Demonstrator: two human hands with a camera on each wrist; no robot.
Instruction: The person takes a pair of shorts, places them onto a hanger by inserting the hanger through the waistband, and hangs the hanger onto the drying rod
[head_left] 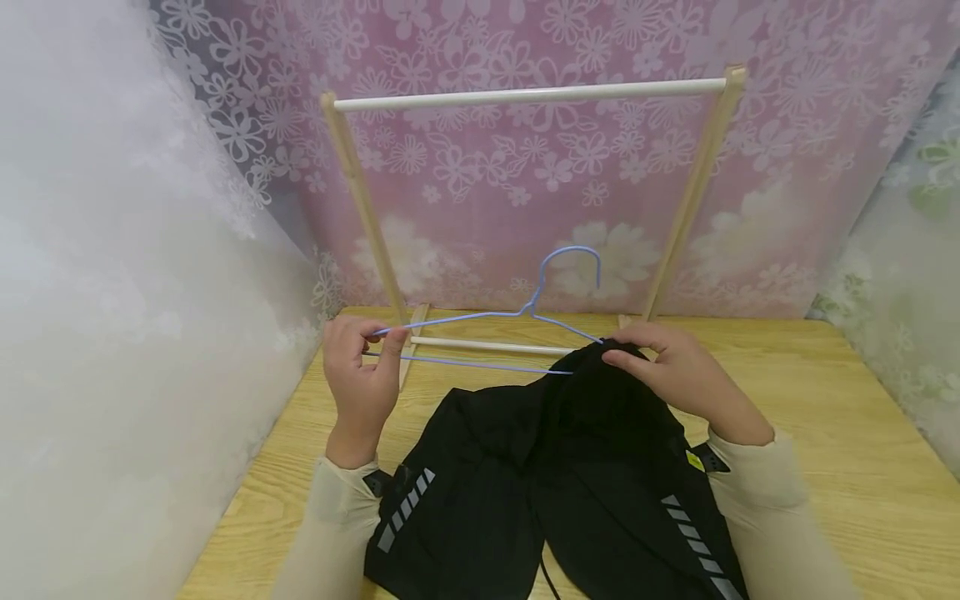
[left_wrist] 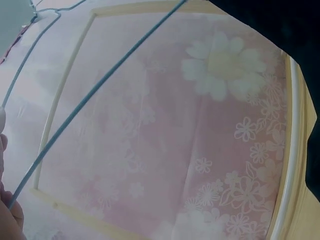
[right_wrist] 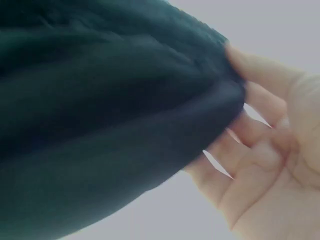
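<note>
A blue wire clothes hanger (head_left: 480,316) is held up by my left hand (head_left: 363,362), whose fingers and thumb grip its left end. Its hook points upward, and its right end disappears inside the black jacket (head_left: 480,450). With thumb and fingers, my right hand (head_left: 678,367) pinches the jacket's raised upper edge over that hidden end. The jacket has grey slanted reflective stripes on both sides, and its lower part spreads towards me. In the right wrist view the bunched black cloth (right_wrist: 125,110) runs between thumb and fingers. The left wrist view shows the hanger's bar (left_wrist: 95,90) running out from the hand.
Behind the hanger stands a wooden rack with a white top rail (head_left: 525,96) and a low white crossbar (head_left: 487,346). It rests on a wood-grain table (head_left: 825,392). A pink flowered curtain (head_left: 480,167) hangs behind, with pale cloth walls at both sides.
</note>
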